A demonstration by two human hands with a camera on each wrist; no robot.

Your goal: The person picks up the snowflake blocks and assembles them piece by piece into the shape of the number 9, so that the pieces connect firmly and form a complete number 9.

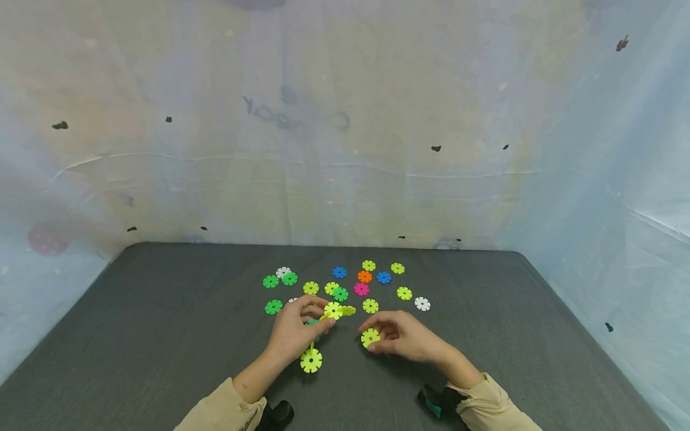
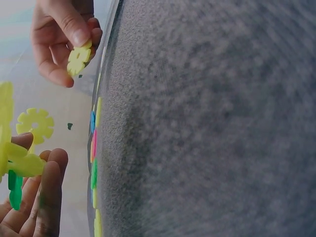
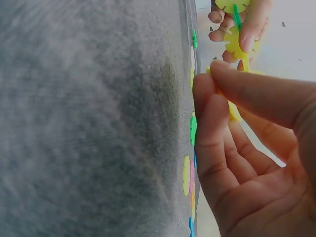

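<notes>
Two hands of mine are busy above the desk (image 1: 162, 323): my left (image 1: 291, 326) pinches a joined piece (image 1: 333, 310) of yellow and green discs, its end disc (image 1: 311, 360) toward my side, while my right (image 1: 406, 336), a little apart, grips a single yellow disc (image 1: 370, 338) between thumb and fingers. Between them and the far edge lie loose discs (image 1: 370, 306), with a white disc (image 1: 423, 304) nearest the right edge and an orange disc (image 1: 365, 276) between two blue discs (image 1: 384, 277).

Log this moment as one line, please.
left hand: holds joined yellow-green discs | right hand: pinches single yellow disc | table: scattered multicoloured discs
</notes>
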